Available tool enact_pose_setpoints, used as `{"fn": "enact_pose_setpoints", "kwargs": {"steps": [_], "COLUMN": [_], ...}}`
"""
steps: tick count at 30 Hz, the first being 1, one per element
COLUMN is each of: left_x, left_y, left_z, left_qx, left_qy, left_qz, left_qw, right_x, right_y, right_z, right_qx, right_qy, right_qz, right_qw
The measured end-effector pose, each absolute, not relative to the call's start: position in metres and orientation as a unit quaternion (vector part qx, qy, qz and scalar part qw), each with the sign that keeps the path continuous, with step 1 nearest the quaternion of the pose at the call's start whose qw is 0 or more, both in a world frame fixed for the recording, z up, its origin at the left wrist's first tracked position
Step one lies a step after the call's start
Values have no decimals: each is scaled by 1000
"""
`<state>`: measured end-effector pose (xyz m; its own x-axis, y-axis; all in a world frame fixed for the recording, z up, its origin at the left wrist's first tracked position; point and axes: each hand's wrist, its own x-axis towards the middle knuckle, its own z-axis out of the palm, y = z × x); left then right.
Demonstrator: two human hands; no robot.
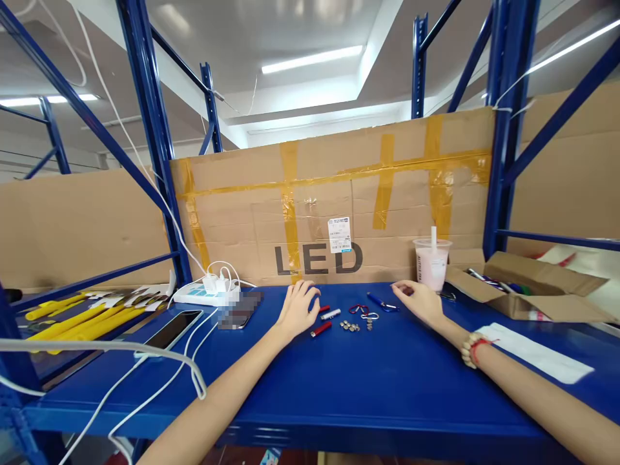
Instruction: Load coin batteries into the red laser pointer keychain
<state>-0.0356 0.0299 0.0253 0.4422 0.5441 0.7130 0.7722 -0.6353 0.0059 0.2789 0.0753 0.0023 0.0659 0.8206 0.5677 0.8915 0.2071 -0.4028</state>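
Both hands empty: left hand (298,307) curled beside red tube (321,329), right hand (420,300) flat; coin cells (349,326), key rings (364,312) lie loose, unassembled

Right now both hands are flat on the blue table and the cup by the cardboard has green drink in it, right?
Almost. In the head view the left hand and right hand do rest on the blue table, but the cup by the cardboard holds pink drink, not green.

SITE: warehouse packing station | EVIDENCE: blue steel racking (150,129); taped cardboard backing (334,200); blue metal workbench (368,381); open carton (527,284) at right edge
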Motion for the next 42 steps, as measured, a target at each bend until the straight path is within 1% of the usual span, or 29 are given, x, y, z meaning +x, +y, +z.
{"fn": "enact_pose_setpoints", "kwargs": {"steps": [5,12,16,20,26,30,32,36,42], "left_x": [-39,-36,-33,-29,-28,-28,-28,-27,-23], "left_y": [27,25,28,33,32,33,34,36,36], "left_z": [30,28,19,13,6,4,3,2,-2], "left_qx": [-867,-892,-884,-878,-887,-893,-893,-886,-862], "left_qy": [-363,-369,-400,-416,-411,-401,-396,-397,-386], "left_qz": [-300,-231,-227,-230,-212,-198,-203,-231,-319], "left_qw": [161,125,89,57,10,-51,-67,-65,-78], "right_x": [267,240,234,240,262,270,268,258,238], "right_y": [68,51,46,48,61,64,61,53,42], "right_z": [5,11,13,15,21,24,24,22,15], "right_qx": [-583,-442,-400,-396,-437,-464,-462,-447,-411], "right_qy": [-732,-829,-837,-821,-761,-724,-730,-759,-816], "right_qz": [-55,-68,-75,-79,-88,-94,-95,-96,-75], "right_qw": [348,337,366,403,472,502,494,464,399]}}
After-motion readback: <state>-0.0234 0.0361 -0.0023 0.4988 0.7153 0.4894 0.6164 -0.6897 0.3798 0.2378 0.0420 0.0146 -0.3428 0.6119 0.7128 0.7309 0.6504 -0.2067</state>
